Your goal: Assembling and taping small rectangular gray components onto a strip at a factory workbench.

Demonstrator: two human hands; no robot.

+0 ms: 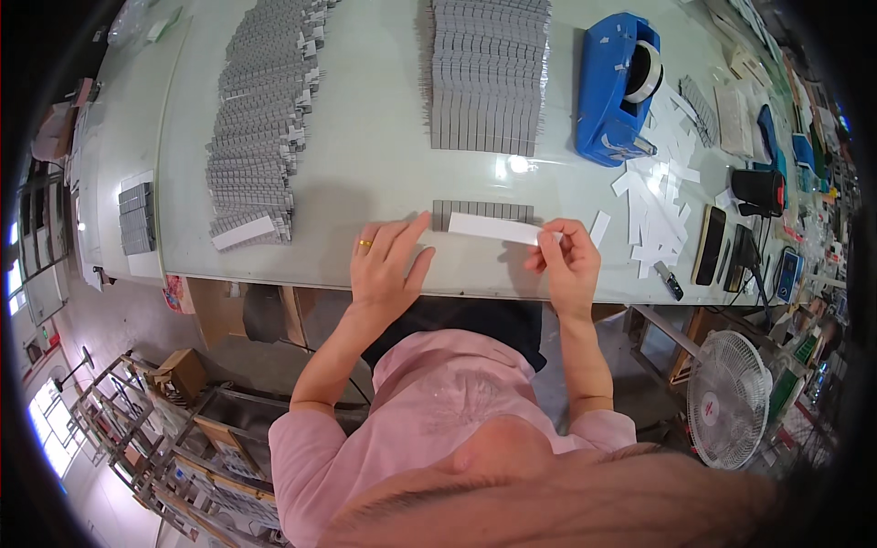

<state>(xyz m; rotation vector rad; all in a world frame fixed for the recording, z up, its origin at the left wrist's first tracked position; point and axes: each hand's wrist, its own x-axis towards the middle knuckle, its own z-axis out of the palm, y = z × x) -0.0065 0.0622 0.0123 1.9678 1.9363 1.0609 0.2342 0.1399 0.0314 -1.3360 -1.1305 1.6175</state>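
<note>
The right hand (571, 267) pinches a white strip (493, 228) slanting over the grey row (484, 209); a slipping pinch could leave it crooked. The left hand (385, 263), loosely spread, holds nothing.

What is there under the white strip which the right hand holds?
A grey segmented piece shows beyond the far edge and left end of the white strip. The part it covers is hidden; whether they touch is unclear.
</note>
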